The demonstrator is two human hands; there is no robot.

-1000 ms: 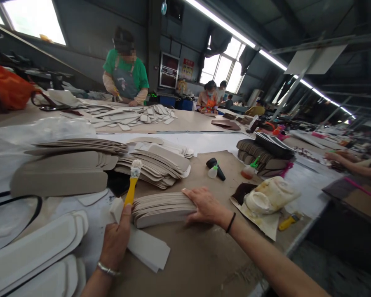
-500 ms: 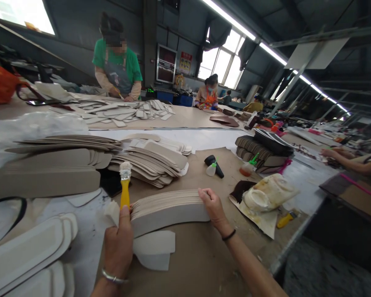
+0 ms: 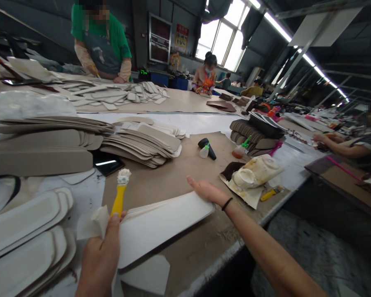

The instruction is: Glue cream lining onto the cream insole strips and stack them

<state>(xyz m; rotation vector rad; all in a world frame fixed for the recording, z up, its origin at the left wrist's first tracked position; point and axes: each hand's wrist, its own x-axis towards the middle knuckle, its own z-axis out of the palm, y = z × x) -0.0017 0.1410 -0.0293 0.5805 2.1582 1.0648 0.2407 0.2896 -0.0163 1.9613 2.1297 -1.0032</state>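
Observation:
My left hand point(image 3: 100, 251) is closed around the yellow handle of a brush point(image 3: 120, 198), whose bristles point up and are caked white. The same hand is at the left end of a stack of long pale strips point(image 3: 163, 229), its thumb on the brush; whether the fingers grip the stack is hidden. Against the stack's right end lies my right hand point(image 3: 205, 190), fingers stretched out and palm on the edge. A crumpled pale scrap point(image 3: 100, 218) sticks out beside my left hand. Below the stack lies a loose pale piece point(image 3: 148, 274).
Piles of beige panels point(image 3: 142, 144) and a phone point(image 3: 108, 163) lie beyond my left hand. To the right are a glue-crusted container point(image 3: 256, 171), a second yellow brush point(image 3: 270, 194) and small squeeze bottles point(image 3: 204, 151). Across the table a person in green point(image 3: 102, 45) works.
The stack has turned from its grey side to a broad white face and now slants up to the right. My right hand's fingers have straightened from a grip. The view has shifted downward.

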